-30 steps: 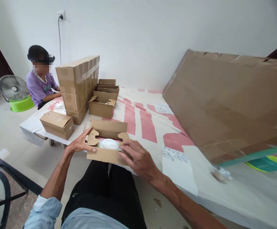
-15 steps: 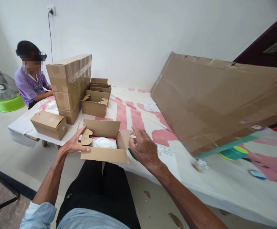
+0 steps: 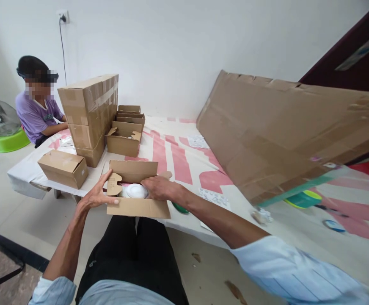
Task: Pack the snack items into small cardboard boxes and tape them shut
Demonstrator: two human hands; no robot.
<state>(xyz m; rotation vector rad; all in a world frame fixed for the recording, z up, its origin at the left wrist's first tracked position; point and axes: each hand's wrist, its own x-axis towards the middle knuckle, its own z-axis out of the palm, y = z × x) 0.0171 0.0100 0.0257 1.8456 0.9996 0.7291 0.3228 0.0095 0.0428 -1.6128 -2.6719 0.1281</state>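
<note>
An open cardboard box (image 3: pixel 138 208) sits at the table's front edge, its long flaps spread and a notched end flap (image 3: pixel 114 184) at its left. Inside lies a smooth white rounded object (image 3: pixel 136 191). Gripping the box's left end is my left hand (image 3: pixel 98 193), thumb over the front flap and fingers behind. My right hand (image 3: pixel 159 187) reaches into the box's right end, close beside the white object. Its fingertips are hidden inside, so whether they hold anything does not show.
A closed carton (image 3: pixel 63 168) and a tall stack of taped cartons (image 3: pixel 89 114) stand left, with open boxes (image 3: pixel 124 140) behind. A large cardboard sheet (image 3: pixel 286 135) leans at right. Another person (image 3: pixel 40 108) sits at the far left. A blue tape roll (image 3: pixel 334 225) lies right.
My right hand has moved left from the box's right end flap into the box, beside the white object. My left hand keeps its hold. The view has shifted slightly.
</note>
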